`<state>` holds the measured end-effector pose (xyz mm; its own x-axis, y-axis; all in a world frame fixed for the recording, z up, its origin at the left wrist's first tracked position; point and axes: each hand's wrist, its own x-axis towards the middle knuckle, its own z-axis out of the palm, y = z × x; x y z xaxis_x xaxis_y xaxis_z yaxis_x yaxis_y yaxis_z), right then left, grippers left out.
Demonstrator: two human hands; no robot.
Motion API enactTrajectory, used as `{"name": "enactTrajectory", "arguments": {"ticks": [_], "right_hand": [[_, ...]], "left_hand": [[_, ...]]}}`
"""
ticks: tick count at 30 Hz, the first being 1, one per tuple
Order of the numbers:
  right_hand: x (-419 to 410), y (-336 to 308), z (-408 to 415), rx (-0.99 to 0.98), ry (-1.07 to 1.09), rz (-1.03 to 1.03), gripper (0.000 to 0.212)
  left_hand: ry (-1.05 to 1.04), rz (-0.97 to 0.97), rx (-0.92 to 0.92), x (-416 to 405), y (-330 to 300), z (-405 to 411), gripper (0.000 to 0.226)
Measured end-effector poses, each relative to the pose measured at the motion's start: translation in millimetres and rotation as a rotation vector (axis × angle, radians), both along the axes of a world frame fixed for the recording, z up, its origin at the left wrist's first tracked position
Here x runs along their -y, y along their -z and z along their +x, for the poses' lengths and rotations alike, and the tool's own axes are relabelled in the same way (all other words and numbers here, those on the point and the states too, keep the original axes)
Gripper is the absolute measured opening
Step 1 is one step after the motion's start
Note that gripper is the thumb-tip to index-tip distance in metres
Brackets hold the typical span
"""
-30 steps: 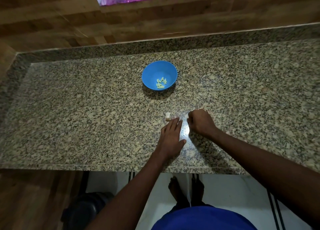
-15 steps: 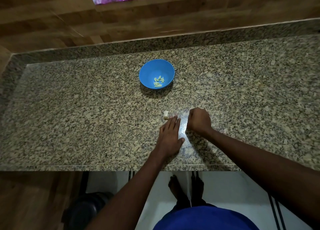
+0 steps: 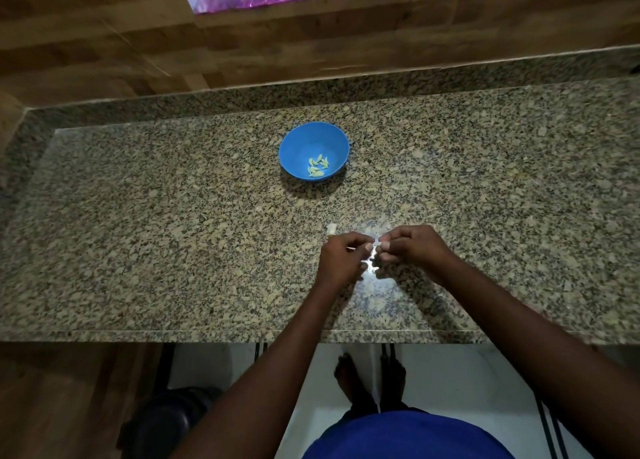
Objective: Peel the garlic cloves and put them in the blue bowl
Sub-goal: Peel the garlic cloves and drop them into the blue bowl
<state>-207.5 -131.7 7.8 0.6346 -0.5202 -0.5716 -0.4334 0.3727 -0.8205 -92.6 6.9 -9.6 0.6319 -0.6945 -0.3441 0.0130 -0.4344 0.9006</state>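
1. Both hands are up just over the worktop [image 3: 138, 216], near the middle of its front edge, fingertips pinched toward each other.
2. Left hand [image 3: 341, 257] is curled narrow, thumb and fingers closed on something small and pale. Looks like a clove or a bit of skin, too small to say which.
3. Right hand [image 3: 412, 247] is the same deal, fingers bunched tight on that same pale bit, tips nearly touching the left ones.
4. A few white scraps [image 3: 370, 264] lie on the worktop right under the fingertips, in a shiny glare patch.
5. One loose clove [image 3: 331, 229] sits on the worktop just behind the left hand, not touching it.
6. Bowl [image 3: 298, 147] is well back from the hands, toward the rear edge, a bit left of them. It's upright with a small pile of peeled cloves [image 3: 317, 166] in the bottom.
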Motion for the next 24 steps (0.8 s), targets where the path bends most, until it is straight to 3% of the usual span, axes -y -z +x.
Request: {"name": "enactTrajectory", "arguments": {"ticks": [1, 6, 12, 14, 20, 24], "right_hand": [[-1, -2, -3, 0.018, 0.004, 0.005, 0.013], [-3, -17, -12, 0.044, -0.167, -0.162, 0.013], [2, -39, -10, -0.030, -0.467, -0.212, 0.031], [3, -37, -10, -0.012, -0.400, -0.092, 0.036], [-7, -17, 1, 0.166, -0.017, 0.712, 0.025], [-3, -23, 3, 0.125, 0.016, 0.862, 0.028]], "left_hand": [[-0.011, -0.025, -0.112, 2, -4, 0, 0.009], [-0.037, -0.059, -0.295, 5, -16, -3, 0.007], [-0.006, -0.129, -0.341, 6, -28, -3, 0.006], [-0.020, -0.141, -0.331, 7, -32, -3, 0.010], [-0.055, -0.169, -0.198, 14, -38, -4, 0.007], [0.018, -0.146, -0.076, 13, -41, 4, 0.003]]}}
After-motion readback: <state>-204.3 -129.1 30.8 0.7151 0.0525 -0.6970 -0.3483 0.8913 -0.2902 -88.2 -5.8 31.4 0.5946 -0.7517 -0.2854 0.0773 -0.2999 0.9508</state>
